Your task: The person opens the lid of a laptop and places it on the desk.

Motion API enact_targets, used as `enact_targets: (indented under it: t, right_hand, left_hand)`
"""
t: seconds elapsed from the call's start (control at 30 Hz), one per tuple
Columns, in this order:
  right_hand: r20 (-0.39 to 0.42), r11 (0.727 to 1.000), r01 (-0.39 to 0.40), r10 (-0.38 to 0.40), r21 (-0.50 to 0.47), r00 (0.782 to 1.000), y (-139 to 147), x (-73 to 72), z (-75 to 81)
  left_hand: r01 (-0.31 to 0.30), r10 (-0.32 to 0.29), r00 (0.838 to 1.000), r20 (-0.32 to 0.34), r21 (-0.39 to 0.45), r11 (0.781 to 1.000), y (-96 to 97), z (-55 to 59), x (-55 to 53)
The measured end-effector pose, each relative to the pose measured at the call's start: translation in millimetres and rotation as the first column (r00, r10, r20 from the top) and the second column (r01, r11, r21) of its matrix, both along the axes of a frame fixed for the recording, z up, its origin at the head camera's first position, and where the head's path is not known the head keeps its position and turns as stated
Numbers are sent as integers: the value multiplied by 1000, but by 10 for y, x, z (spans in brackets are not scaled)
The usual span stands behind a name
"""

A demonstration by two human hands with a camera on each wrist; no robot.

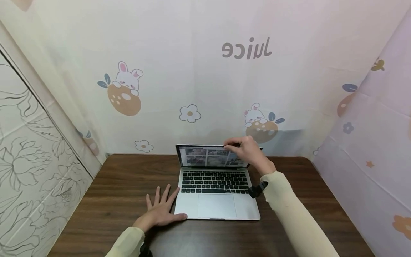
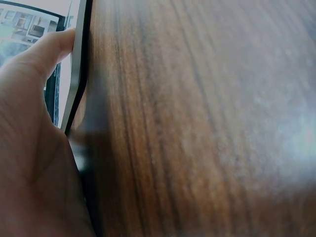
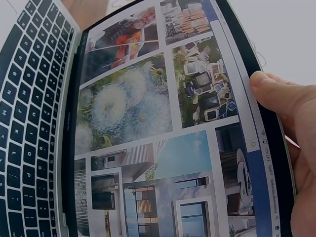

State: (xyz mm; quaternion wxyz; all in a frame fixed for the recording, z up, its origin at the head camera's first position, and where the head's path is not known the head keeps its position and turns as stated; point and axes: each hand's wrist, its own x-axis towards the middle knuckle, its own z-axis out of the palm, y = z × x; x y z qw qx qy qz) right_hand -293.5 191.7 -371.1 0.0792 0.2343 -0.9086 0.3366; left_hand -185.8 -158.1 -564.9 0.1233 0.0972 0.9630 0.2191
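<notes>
A silver laptop (image 1: 189,208) stands opened on the brown wooden table, its black keyboard (image 1: 214,180) facing me. Several pictures show on its lit screen (image 3: 143,113). My right hand (image 1: 247,151) grips the top edge of the screen, right of its middle; in the right wrist view the thumb (image 3: 264,84) lies on the front bezel and the fingers go behind the lid. At the laptop's front left corner, my left hand (image 1: 160,210) has its fingers spread on the table. Its thumb (image 2: 57,47) rests on the laptop's front edge.
The wooden table (image 1: 122,192) reaches back to a pale curtain (image 1: 167,71) printed with rabbits, fruit and flowers. To the left stands a white panel (image 1: 29,171) with line-drawn flowers. A black strap device (image 1: 257,190) sits at my right wrist, beside the laptop's right edge.
</notes>
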Motion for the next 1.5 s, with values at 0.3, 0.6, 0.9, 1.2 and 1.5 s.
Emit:
enact_targets:
  t: [0.3, 0.6, 0.9, 1.2, 1.5]
  right_hand:
    - [-28, 1000, 17, -17, 24, 999, 13, -74, 64]
    - [-61, 999, 15, -12, 40, 998, 23, -122, 71]
    - [-95, 998, 13, -8, 54, 995, 15, -133, 65]
    - [-130, 997, -36, 44, 69, 991, 8, -82, 27]
    - [-221, 995, -50, 69, 89, 973, 1, -17, -32]
  left_hand:
    - [2, -2, 1000, 1, -10, 1000, 31, 65, -8]
    - [5, -5, 1000, -1, -15, 1000, 38, 63, -27]
    - [5, -5, 1000, -11, -16, 1000, 43, 22, -39]
    - [6, -6, 1000, -2, -16, 1000, 29, 2, -19]
    - [0, 0, 1000, -25, 1, 1000, 8, -34, -4]
